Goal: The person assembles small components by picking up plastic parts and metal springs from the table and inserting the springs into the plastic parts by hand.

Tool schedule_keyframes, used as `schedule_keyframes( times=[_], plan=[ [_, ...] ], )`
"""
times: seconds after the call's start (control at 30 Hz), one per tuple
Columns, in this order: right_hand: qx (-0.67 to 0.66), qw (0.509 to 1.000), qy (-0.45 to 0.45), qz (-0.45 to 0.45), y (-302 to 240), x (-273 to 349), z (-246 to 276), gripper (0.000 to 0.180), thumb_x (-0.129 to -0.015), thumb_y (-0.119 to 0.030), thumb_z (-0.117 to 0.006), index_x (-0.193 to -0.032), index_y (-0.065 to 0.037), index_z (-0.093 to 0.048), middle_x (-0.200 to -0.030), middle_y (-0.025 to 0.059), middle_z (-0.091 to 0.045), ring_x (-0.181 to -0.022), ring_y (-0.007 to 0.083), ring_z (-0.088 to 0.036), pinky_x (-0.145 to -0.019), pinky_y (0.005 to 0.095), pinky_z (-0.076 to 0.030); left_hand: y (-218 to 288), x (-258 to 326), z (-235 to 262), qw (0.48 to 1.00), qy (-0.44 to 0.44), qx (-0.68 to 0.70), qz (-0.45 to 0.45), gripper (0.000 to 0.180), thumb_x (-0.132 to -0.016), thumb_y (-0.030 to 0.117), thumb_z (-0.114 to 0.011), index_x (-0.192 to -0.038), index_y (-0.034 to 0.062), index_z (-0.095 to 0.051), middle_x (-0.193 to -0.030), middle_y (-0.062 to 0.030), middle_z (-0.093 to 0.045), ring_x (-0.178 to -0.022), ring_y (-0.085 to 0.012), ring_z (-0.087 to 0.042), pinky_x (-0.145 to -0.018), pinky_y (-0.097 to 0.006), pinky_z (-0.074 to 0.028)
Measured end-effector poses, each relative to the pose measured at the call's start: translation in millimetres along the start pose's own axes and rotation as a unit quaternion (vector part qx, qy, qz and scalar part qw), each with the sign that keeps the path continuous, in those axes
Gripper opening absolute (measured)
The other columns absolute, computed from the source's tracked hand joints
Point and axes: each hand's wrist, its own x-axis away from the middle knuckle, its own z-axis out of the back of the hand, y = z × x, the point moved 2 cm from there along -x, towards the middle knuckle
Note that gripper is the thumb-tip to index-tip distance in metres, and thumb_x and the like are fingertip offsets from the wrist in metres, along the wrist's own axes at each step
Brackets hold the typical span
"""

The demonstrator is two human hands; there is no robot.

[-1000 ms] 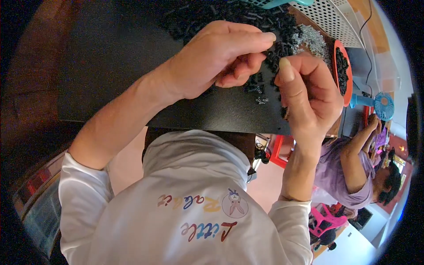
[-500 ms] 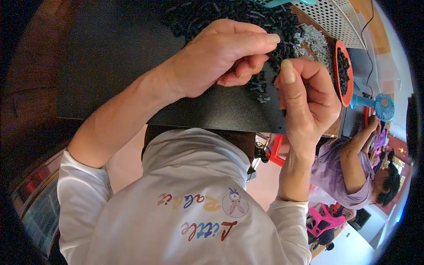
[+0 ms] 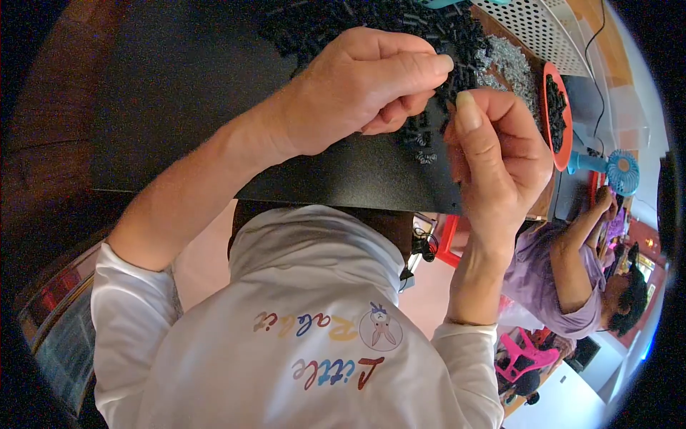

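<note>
Both hands are raised above a black tabletop [image 3: 329,175], their fingertips close together. My left hand [image 3: 382,79] is closed, thumb pressed on the curled forefinger. My right hand [image 3: 504,143] pinches with thumb and forefinger, slightly nearer and to the right. Whatever either pinch holds is too small or hidden to make out. Behind the hands spreads a heap of small black pieces [image 3: 304,32]. A pile of small silvery metal pieces [image 3: 511,64] lies right of it. Small coiled springs [image 3: 426,158] rest on the tabletop between my wrists.
An orange-red dish [image 3: 563,159] of black pieces stands at the right, near a blue handheld fan [image 3: 622,174]. A white perforated basket [image 3: 554,43] is at the far right. Another person in a purple shirt [image 3: 539,275] sits to the right, by a pink stool [image 3: 527,359].
My right hand has risen very slightly, and my left hand has shifted a little. Both pinches look the same.
</note>
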Motion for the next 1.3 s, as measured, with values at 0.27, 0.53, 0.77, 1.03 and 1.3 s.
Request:
schedule_keyframes(
  times=[0.27, 0.53, 0.77, 1.03, 1.3],
  plan=[
    [0.103, 0.989, 0.045, 0.093, 9, 1, -6, 0.01, -0.09, -0.008, -0.063, -0.089, 0.002, -0.062, -0.074, -0.0008, -0.059, -0.065, 0.0045, -0.049, -0.057, 0.0185, -0.041, -4, -3, 4, 0.999, 0.015, 0.038, 0.017, 0.036, -0.095, 0.03, -0.052, -0.064, 0.0118, -0.045, -0.052, 0.0028, -0.039, -0.04, -0.0066, -0.033, -0.037, -0.024, -0.023],
    [-0.028, 0.994, 0.068, 0.076, 7, -6, -12, 0.009, -0.09, -0.006, -0.062, -0.095, 0.002, -0.063, -0.076, 0.0015, -0.061, -0.057, 0.003, -0.05, -0.049, 0.0179, -0.041, -4, -5, 4, 0.998, 0.01, 0.065, 0.017, 0.036, -0.095, 0.029, -0.052, -0.064, 0.0114, -0.044, -0.052, 0.0019, -0.039, -0.041, -0.0072, -0.032, -0.037, -0.024, -0.023],
    [-0.047, 0.986, 0.072, 0.142, 12, -10, -14, 0.015, -0.09, -0.005, -0.062, -0.102, 0.004, -0.063, -0.077, 0.0048, -0.064, -0.051, 0.0047, -0.048, -0.043, 0.0162, -0.032, -7, -7, 5, 0.997, 0.008, 0.073, 0.014, 0.036, -0.095, 0.03, -0.052, -0.065, 0.0108, -0.043, -0.052, 0.0019, -0.038, -0.041, -0.0074, -0.032, -0.037, -0.024, -0.022],
    [-0.005, 0.993, 0.058, 0.105, 17, -4, -11, 0.019, -0.086, 0.001, -0.065, -0.105, 0.005, -0.061, -0.083, 0.007, -0.066, -0.059, 0.0066, -0.055, -0.048, 0.0166, -0.041, -11, -9, 7, 0.994, 0.012, 0.099, 0.041, 0.037, -0.094, 0.031, -0.051, -0.064, 0.0106, -0.044, -0.052, 0.0018, -0.038, -0.04, -0.0078, -0.033, -0.037, -0.024, -0.023],
    [0.116, 0.978, 0.077, 0.156, 20, 3, -2, 0.012, -0.082, 0.0, -0.068, -0.093, 0.002, -0.063, -0.073, 0.0059, -0.062, -0.053, 0.0072, -0.054, -0.048, 0.02, -0.043, -11, -7, 4, 0.997, 0.006, 0.069, 0.046, 0.037, -0.095, 0.029, -0.051, -0.063, 0.0119, -0.042, -0.051, 0.0027, -0.037, -0.039, -0.0074, -0.031, -0.036, -0.025, -0.022]
  ],
)
